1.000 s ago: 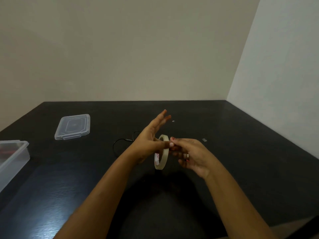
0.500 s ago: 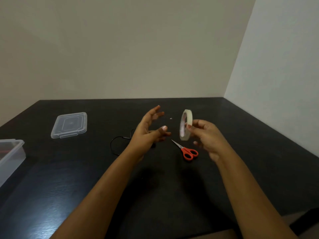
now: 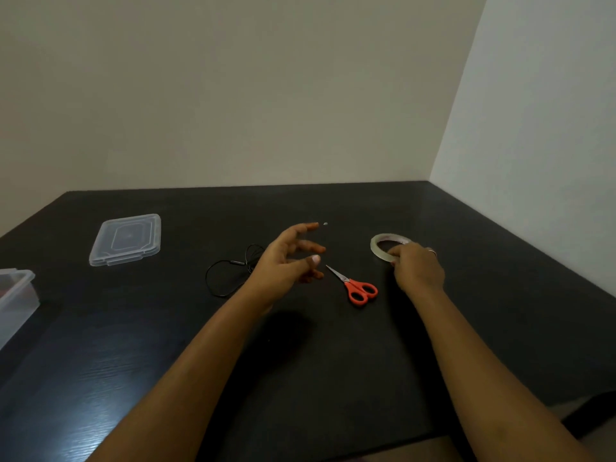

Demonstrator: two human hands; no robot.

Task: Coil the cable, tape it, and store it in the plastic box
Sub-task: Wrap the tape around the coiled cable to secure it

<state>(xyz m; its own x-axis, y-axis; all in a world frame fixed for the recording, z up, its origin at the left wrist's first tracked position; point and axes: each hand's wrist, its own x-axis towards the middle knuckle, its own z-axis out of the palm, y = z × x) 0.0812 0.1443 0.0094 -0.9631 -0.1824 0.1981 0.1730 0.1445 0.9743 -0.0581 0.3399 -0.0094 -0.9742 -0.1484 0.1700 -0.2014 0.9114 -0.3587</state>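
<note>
Your right hand [image 3: 418, 270] has carried the tape roll [image 3: 383, 245] down from mid-air to the counter [image 3: 500, 295], toward its right edge; the roll now lies flat, fingers curled over its near rim, grip not yet released. Left hand [image 3: 288, 261] hovers with fingers spread, holding nothing I can make out; can't tell if a cut strip is stuck to a fingertip. Cable [image 3: 230, 273] lies just behind that hand near mid-counter, a loose black loop, looks untaped. Orange scissors [image 3: 358, 288] lie between your hands. Lid [image 3: 126, 238] sits toward the back-left, plastic box [image 3: 16, 295] at the left edge, open. Probable step: park the roll, go back to the cable. Let go of the roll cleanly so it doesn't drag or roll off. Then gather the cable into tight, even loops, pinch the bundle with one hand, wrap tape across the strands at one spot. Keep the ends tucked in so it fits the box.
</note>
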